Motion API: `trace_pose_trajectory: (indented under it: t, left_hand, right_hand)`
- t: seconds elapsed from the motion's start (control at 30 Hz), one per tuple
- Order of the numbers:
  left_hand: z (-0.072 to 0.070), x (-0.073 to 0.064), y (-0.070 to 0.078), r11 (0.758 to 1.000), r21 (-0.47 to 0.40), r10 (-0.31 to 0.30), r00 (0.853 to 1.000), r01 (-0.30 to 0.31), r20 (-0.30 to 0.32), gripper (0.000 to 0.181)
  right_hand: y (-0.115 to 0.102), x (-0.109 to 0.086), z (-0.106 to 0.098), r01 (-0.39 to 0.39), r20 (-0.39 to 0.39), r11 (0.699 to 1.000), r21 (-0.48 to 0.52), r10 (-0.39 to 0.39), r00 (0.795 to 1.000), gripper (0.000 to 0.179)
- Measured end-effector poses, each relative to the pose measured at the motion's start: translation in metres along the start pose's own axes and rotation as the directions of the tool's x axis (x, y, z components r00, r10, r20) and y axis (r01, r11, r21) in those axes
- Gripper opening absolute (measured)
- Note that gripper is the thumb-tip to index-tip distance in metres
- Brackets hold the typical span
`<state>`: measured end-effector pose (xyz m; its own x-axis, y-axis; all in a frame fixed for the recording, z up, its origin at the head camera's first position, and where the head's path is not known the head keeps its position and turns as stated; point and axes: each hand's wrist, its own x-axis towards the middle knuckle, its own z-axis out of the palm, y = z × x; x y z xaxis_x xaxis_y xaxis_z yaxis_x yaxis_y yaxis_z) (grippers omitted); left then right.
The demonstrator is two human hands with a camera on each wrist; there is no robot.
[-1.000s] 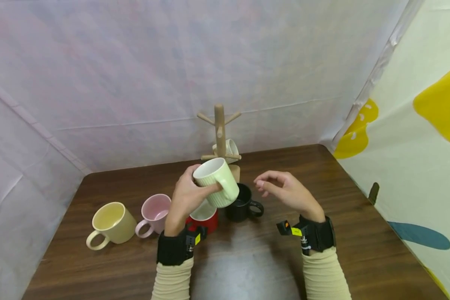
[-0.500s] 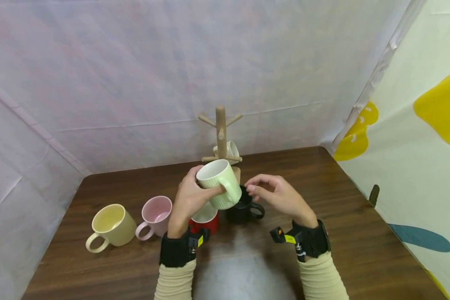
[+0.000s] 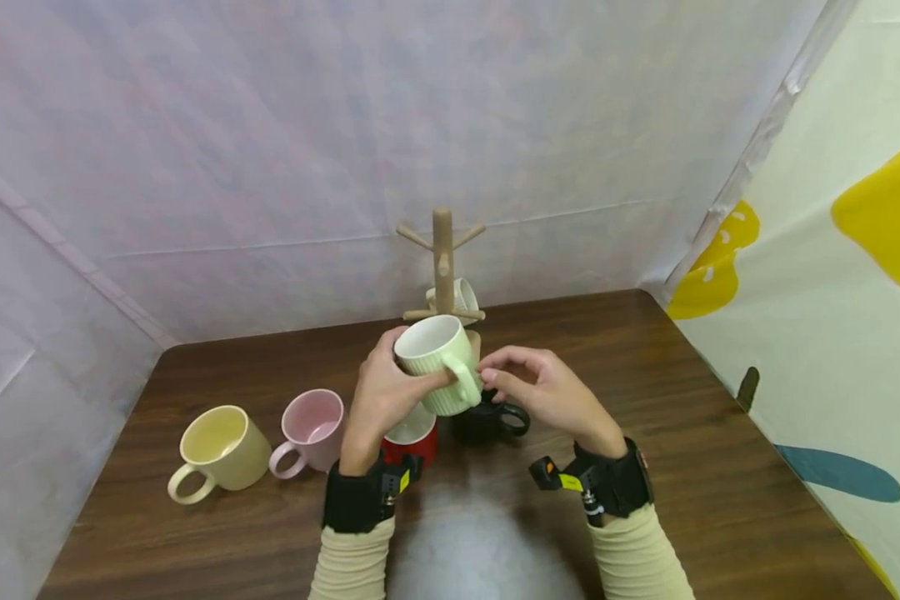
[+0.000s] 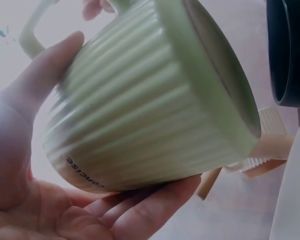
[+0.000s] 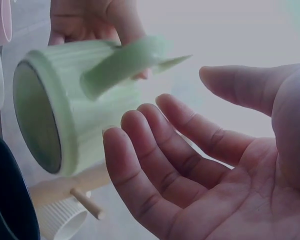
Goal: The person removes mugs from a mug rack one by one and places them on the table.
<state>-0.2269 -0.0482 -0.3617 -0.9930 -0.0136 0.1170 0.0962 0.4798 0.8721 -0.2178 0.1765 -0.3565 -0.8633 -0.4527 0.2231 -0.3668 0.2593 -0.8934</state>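
Observation:
Tilted in the air in front of the mug tree, a pale green ribbed mug (image 3: pixel 429 358) is gripped by my left hand (image 3: pixel 382 396). The left thumb lies along the handle side and the fingers support the opposite side, as the left wrist view shows the mug (image 4: pixel 135 105) and the printed word "concise". My right hand (image 3: pixel 555 396) is just right of the mug, fingers gently bent beside the handle (image 5: pixel 120 65). Nothing lies between its thumb and fingers in the right wrist view. Below the green mug stand a black mug (image 3: pixel 476 425) and a red mug (image 3: pixel 416 448), both partly covered.
At the back of the brown table (image 3: pixel 720 467) stands a wooden mug tree (image 3: pixel 442 258), with a white ribbed mug (image 3: pixel 466 297) on a lower peg. To the left are a pink mug (image 3: pixel 318 429) and a yellow mug (image 3: pixel 236 454). Cloth walls (image 3: pixel 285 150) enclose the table.
My right hand has moved left, from beyond the black mug to right beside the green mug's handle. The left hand has shifted slightly right, still gripping the green mug.

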Motion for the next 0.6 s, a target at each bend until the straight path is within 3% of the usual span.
trace_pose_trajectory:
  t: [0.3, 0.6]
  left_hand:
    - [0.007, 0.000, 0.000, 0.999, 0.009, 0.038, 0.999, -0.038, -0.009, 0.093]
    - [0.013, -0.001, 0.003, 0.998, 0.014, 0.066, 0.997, -0.065, -0.028, 0.091]
  right_hand:
    - [-0.008, 0.000, 0.003, 0.007, -0.015, 1.000, 0.006, -0.007, 1.000, 0.026]
    - [-0.015, -0.004, 0.009, -0.055, -0.008, 0.998, -0.021, 0.055, 0.998, 0.027]
